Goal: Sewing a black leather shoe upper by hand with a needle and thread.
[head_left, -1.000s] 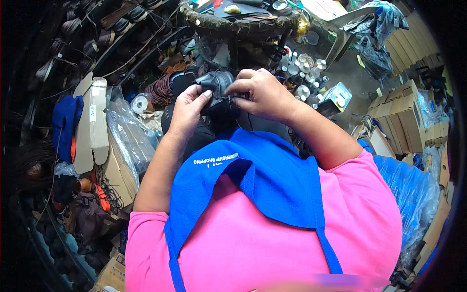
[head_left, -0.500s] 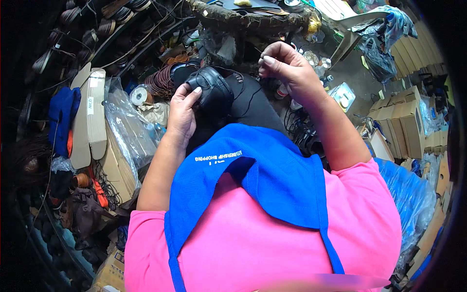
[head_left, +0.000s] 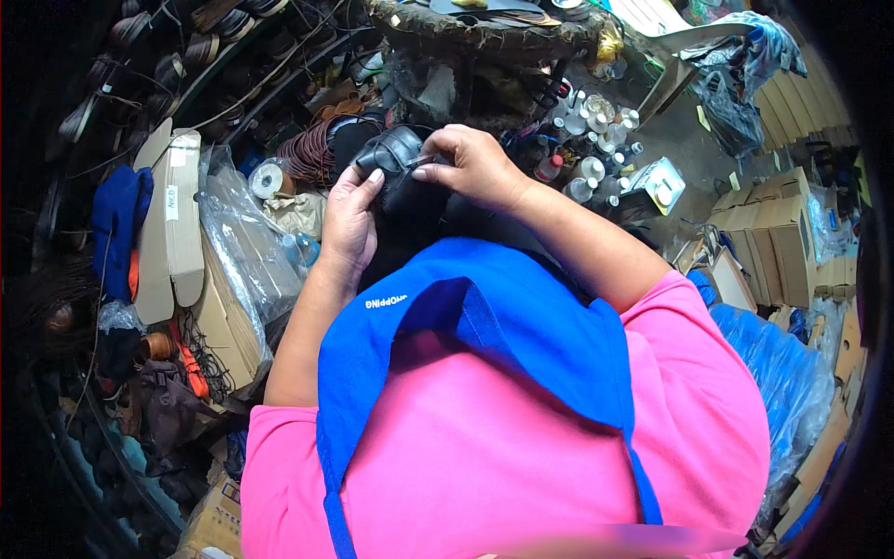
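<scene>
A black leather shoe [head_left: 399, 149] rests on my lap, toe end toward the far side as far as I can tell. My left hand [head_left: 352, 207] grips its left edge, thumb on top and fingers hidden beneath. Over the shoe's right side, my right hand [head_left: 470, 166] has thumb and forefinger pinched together at the leather. Whatever sits in that pinch is too small to make out. A blue apron [head_left: 521, 317] covers my lap over a pink shirt.
Beyond the shoe stands a cluttered round-topped bench [head_left: 484, 33]. Several bottles [head_left: 591, 168] crowd the floor at right, with cardboard boxes [head_left: 768, 228] farther out. Coiled brown cord [head_left: 317, 149], a white spool [head_left: 267, 179] and clear plastic [head_left: 242, 233] lie at left. Shoes line racks beyond.
My right hand has come down and left, from raised out at the right to the shoe, still pinched. My left hand keeps its grip on the shoe.
</scene>
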A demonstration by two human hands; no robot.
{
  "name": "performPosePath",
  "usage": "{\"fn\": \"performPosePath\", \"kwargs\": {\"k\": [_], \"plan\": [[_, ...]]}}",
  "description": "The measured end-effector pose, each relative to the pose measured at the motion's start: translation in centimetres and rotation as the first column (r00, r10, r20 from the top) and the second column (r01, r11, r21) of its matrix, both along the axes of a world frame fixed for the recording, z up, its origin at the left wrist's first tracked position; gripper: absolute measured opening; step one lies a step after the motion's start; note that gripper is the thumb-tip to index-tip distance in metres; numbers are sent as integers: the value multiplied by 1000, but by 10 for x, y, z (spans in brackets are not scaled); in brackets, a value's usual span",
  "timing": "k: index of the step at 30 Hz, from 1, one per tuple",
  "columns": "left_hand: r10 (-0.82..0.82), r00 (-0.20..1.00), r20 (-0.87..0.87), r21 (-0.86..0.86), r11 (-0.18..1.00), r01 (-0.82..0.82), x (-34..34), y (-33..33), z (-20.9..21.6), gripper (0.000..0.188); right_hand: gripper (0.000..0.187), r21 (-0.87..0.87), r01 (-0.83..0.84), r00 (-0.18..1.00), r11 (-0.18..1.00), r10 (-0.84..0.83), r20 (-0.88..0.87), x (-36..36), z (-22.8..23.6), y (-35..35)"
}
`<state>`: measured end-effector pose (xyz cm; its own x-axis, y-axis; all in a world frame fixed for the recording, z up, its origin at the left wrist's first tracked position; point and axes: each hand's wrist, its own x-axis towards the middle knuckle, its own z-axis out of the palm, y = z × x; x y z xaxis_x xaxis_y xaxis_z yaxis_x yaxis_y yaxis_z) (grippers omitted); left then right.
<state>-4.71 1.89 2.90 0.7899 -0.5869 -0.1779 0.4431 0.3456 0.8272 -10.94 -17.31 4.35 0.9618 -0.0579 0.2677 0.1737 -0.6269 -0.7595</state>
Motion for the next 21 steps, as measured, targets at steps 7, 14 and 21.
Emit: {"fn": "performPosePath", "kwargs": {"k": [7,14,21], "plan": [[39,999,23,14,999,-40,1,4,-8,21,20,-20,-109,993,994,109,-39,-6,-1,11],[48,996,-75,5,999,-47,2,3,-13,19,23,5,-146,986,989,145,78,-14,-16,21],[40,998,41,72,996,-43,-1,6,-7,26,15,117,-209,976,971,201,79,-19,-12,-1]]}}
